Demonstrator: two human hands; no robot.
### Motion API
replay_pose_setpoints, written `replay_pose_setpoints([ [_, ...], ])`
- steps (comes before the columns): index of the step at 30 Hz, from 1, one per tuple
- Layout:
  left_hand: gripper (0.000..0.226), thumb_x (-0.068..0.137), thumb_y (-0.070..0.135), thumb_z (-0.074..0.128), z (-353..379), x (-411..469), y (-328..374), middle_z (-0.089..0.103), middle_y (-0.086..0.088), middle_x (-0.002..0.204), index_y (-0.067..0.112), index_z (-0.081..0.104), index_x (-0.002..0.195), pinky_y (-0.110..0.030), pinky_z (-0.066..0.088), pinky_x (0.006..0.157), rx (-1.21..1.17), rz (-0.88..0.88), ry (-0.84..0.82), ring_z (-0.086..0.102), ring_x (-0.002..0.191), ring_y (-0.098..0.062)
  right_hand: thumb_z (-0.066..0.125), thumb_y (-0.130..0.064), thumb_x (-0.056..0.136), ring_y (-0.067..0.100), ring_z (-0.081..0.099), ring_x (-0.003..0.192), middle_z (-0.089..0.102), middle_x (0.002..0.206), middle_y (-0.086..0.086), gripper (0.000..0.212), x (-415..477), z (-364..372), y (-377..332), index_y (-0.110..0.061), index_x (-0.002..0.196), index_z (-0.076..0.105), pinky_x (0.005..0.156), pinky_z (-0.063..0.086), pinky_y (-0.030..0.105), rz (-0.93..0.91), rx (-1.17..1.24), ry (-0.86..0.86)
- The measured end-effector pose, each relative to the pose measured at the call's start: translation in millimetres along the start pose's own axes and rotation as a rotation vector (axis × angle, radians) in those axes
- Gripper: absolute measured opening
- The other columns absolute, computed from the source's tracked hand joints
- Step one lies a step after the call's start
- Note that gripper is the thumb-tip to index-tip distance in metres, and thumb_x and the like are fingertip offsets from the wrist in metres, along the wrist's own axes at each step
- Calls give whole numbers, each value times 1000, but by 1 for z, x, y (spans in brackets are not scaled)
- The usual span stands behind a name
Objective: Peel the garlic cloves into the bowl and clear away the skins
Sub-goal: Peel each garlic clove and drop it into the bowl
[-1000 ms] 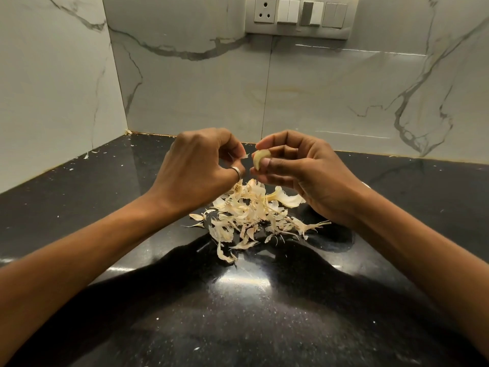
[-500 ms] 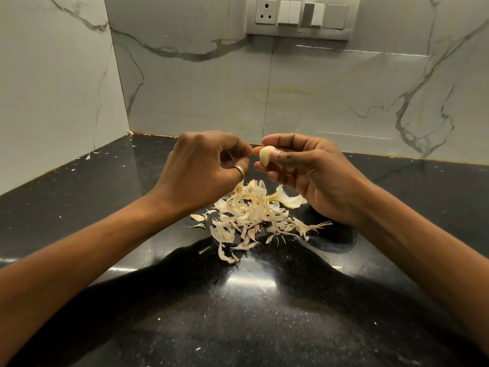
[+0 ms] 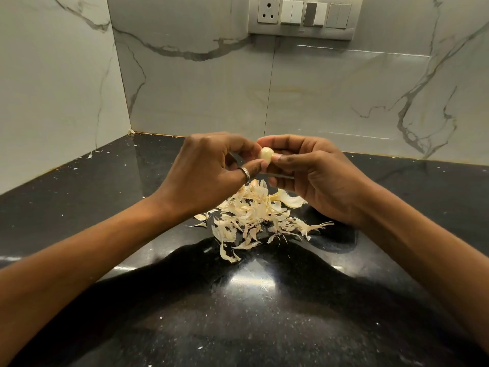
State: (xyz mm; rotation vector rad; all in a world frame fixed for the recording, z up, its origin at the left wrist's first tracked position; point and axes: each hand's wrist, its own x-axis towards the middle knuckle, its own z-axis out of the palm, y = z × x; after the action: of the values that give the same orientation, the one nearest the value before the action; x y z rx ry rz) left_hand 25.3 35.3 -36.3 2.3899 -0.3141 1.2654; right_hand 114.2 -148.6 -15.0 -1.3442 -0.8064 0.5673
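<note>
Garlic clove (image 3: 266, 154) gripped in your right hand (image 3: 317, 176) is now pinched by your left hand (image 3: 206, 168) too; skins (image 3: 251, 213) stay heaped at the middle of the counter (image 3: 79, 207).

Hidden: garlic clove (image 3: 266, 154) underside in right hand (image 3: 317, 178) grip — skin pile (image 3: 251, 221) rear behind left hand (image 3: 209, 170).

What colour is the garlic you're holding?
The garlic clove is pale creamy yellow; head view.

A home kitchen: black granite counter (image 3: 79, 197), marble-tiled wall (image 3: 201, 96), switch panel (image 3: 301, 17).
</note>
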Motion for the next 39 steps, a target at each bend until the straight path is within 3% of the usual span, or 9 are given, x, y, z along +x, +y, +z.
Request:
replay_pose_setpoints([
  [7, 15, 89, 29, 75, -1, 2, -1, 73, 11, 86, 21, 77, 102, -23, 57, 67, -78, -54, -18, 70, 77, -4, 50, 6, 98, 19, 70, 96, 73, 109, 9, 34, 0, -1, 1, -6, 126, 64, 79, 51, 31, -25, -149, -27],
  [13, 14, 92, 26, 73, -1, 2, -6, 73, 4, 78, 15, 77, 99, -32, 55, 60, -41, -99, 32, 67, 65, -11, 50, 7, 98, 24, 69, 102, 72, 120, 13, 34, 1, -2, 2, -6, 126, 65, 77, 50, 32, -39, -195, -28],
  [18, 15, 88, 30, 76, -3, 4, -9, 69, 9, 69, 16, 78, 89, -21, 51, 53, 39, -142, 66, 62, 59, -2, 50, 5, 98, 18, 71, 102, 73, 122, 3, 35, 0, -7, -2, -9, 128, 64, 80, 51, 32, -56, -245, -23],
  [23, 24, 81, 41, 82, -3, 2, -11, 66, 10, 65, 21, 71, 74, -25, 51, 53, 83, -130, 18, 60, 56, -1, 52, 3, 99, 18, 69, 104, 74, 120, 0, 34, 0, -12, -10, -13, 127, 64, 89, 47, 38, -72, -327, 5],
  [27, 13, 80, 14, 79, -6, 2, -7, 66, 10, 84, 22, 74, 89, -25, 56, 66, 75, -23, -62, 62, 72, 2, 56, 0, 98, 14, 69, 102, 75, 117, -1, 30, -1, -14, -13, -14, 124, 65, 82, 48, 31, -67, -391, 11],
  [32, 22, 86, 24, 60, -3, -1, -5, 76, 7, 83, 21, 79, 96, -32, 61, 70, 40, -49, -93, 69, 74, -3, 67, -8, 93, 10, 69, 95, 76, 110, 5, 25, -2, -16, -14, -10, 118, 68, 75, 52, 22, -57, -476, 34],
  [36, 12, 90, 27, 74, -2, 1, -6, 76, 7, 80, 18, 79, 97, -17, 57, 67, 34, -36, -103, 68, 69, 1, 74, -8, 87, 10, 67, 88, 75, 100, 3, 22, -2, -21, -19, -13, 109, 72, 73, 53, 22, -51, -594, 83],
  [39, 11, 91, 22, 74, 0, 0, -7, 77, 5, 83, 15, 79, 98, -25, 59, 70, 63, -27, -112, 70, 71, -2, 75, -9, 87, 12, 68, 89, 75, 97, 2, 20, -3, -26, -27, -15, 106, 73, 78, 56, 26, -49, -715, 114],
])
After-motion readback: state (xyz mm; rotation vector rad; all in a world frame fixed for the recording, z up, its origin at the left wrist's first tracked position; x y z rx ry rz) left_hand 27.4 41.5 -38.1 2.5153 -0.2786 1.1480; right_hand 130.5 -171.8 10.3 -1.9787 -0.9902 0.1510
